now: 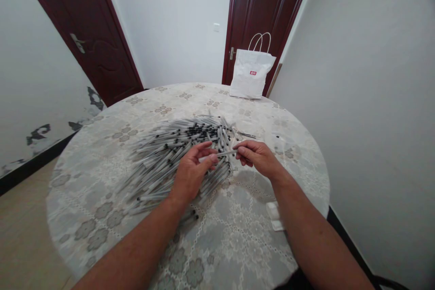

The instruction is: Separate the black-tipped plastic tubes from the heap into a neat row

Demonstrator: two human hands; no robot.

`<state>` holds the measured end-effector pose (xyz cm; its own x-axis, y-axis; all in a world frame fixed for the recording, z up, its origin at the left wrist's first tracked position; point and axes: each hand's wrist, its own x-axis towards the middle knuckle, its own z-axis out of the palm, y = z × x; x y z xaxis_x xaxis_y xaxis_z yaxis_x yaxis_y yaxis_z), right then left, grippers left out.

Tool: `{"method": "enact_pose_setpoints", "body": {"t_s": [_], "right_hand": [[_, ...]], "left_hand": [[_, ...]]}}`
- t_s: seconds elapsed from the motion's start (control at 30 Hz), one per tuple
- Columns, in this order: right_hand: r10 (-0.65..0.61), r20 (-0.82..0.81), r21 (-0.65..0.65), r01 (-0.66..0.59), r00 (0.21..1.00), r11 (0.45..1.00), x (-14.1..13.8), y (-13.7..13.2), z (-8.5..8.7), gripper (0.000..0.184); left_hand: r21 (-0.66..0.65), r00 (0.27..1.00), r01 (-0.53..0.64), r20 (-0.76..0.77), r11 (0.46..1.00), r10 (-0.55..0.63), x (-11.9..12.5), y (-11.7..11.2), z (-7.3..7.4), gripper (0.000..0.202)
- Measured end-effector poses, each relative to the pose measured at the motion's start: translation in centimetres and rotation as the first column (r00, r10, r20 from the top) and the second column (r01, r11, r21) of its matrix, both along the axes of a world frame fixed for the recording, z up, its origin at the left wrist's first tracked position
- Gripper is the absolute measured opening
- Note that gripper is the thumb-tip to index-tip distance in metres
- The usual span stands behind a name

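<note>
A thin grey-white pen (225, 153) is held level between my two hands above the table. My left hand (190, 173) pinches its left end between thumb and fingers. The thumb and forefinger of my right hand (255, 157) close on the other end; whether a cap sits there is too small to tell. Below and to the left spreads a big heap of similar pens (154, 176), many with black ends gathered near its far middle. Part of the heap is hidden by my left hand.
The round table has a patterned cloth (210, 258). A white paper bag (251, 79) stands at the far edge. A few thin dark sticks (247, 135) and a tiny black piece (277, 137) lie beyond my right hand. A white object (273, 211) is partly behind my right forearm.
</note>
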<state>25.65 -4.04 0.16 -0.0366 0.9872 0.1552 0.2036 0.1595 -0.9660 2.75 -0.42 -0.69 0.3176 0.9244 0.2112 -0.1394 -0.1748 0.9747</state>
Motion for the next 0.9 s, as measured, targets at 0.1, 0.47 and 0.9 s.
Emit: {"method": "enact_pose_setpoints", "body": {"t_s": [0.1,0.47,0.9], "right_hand": [[0.000,-0.070,-0.010,-0.001,0.998,1.000,-1.1,-0.1,-0.1,0.031],[0.038,-0.033,-0.104,-0.041,0.999,0.994,-2.5,0.3,-1.6,0.051],[0.010,0.095,0.088,-0.019,0.995,0.996,-2.1,0.2,-1.0,0.032]], "left_hand": [[-0.276,0.942,0.122,0.334,0.953,-0.024,0.4,0.2,0.1,0.044],[-0.361,0.900,0.194,0.435,0.912,-0.019,0.5,0.4,-0.3,0.029],[-0.394,0.911,0.141,0.411,0.908,0.037,0.5,0.8,-0.6,0.027]]}}
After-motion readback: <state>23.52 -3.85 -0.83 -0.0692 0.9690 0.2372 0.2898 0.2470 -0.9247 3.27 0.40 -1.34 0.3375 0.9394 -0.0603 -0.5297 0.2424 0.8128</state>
